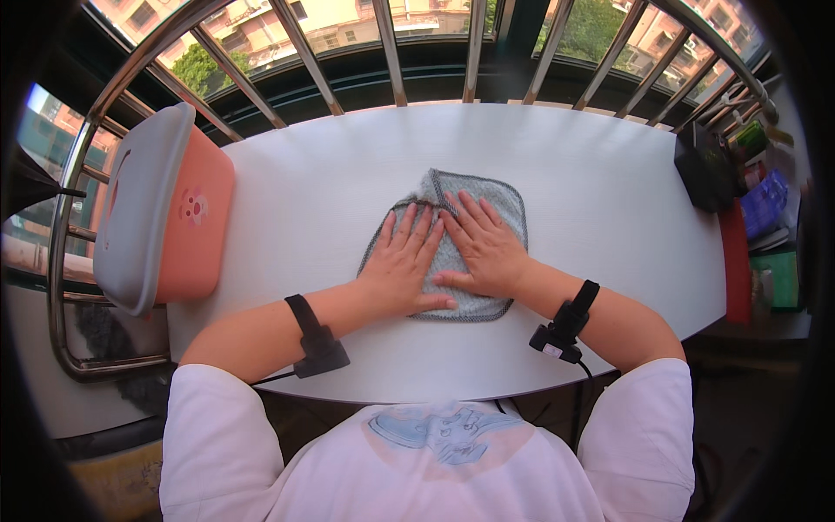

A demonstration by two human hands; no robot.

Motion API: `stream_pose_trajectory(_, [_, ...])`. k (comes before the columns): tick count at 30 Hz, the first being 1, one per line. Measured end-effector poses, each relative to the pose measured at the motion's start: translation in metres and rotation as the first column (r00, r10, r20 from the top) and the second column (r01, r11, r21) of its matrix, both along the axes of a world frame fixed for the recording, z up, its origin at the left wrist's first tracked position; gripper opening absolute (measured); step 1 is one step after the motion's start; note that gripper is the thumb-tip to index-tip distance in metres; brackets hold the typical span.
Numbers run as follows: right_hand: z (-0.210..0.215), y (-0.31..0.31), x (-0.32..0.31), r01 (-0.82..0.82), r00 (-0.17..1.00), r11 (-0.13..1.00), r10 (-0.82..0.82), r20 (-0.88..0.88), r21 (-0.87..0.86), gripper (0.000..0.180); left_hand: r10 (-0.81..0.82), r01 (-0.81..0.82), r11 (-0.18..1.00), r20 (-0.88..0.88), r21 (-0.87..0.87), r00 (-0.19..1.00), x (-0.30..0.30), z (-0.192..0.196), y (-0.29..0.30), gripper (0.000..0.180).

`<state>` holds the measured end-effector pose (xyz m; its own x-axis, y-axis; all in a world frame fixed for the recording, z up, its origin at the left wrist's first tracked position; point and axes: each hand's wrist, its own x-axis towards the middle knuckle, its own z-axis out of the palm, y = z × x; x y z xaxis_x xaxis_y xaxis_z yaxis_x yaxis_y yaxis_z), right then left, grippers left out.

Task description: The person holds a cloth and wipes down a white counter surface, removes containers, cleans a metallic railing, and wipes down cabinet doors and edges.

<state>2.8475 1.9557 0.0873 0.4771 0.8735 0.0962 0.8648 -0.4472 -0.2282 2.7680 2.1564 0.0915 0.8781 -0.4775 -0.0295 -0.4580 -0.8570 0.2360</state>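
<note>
A grey cloth with dark stitched edging lies on the white table, partly folded, its far corner bunched up in a small ridge. Both my palms rest flat on it, side by side. My left hand covers the cloth's left part, fingers stretched out and pointing away from me. Its thumb reaches toward the cloth's middle. My right hand lies on the right part with fingers extended, its fingertips close to the fold. Neither hand grips anything. The cloth beneath my palms is hidden.
On the table's left stands a pink storage box with a grey lid. A black box sits at the right edge, near a shelf of assorted items. Metal railings run along the far side. A black strapped device is on each forearm, with cables.
</note>
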Motion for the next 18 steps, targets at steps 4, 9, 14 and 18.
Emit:
stream_pose_trajectory(4, [-0.001, -0.024, -0.02, -0.056, 0.995, 0.998, 0.053, -0.089, -0.041, 0.092, -0.112, 0.113, 0.993, -0.038, 0.038, 0.993, -0.008, 0.003, -0.005, 0.112])
stream_pose_trajectory(9, [-0.015, -0.008, 0.067, 0.135, 0.991, 0.991, -0.134, 0.022, -0.015, 0.088, 0.032, -0.035, 0.996, 0.037, 0.08, 0.999, 0.084, -0.004, -0.022, 0.113])
stream_pose_trajectory(14, [-0.02, -0.004, 0.138, 0.183, 0.982, 0.983, -0.184, 0.047, 0.012, 0.086, 0.13, -0.127, 0.983, -0.014, 0.135, 0.991, 0.155, -0.007, -0.028, 0.116])
stream_pose_trajectory(18, [-0.022, -0.004, 0.175, 0.246, 0.968, 0.969, -0.245, 0.047, -0.006, 0.082, 0.187, -0.186, 0.973, 0.009, 0.137, 0.982, 0.192, -0.007, -0.036, 0.117])
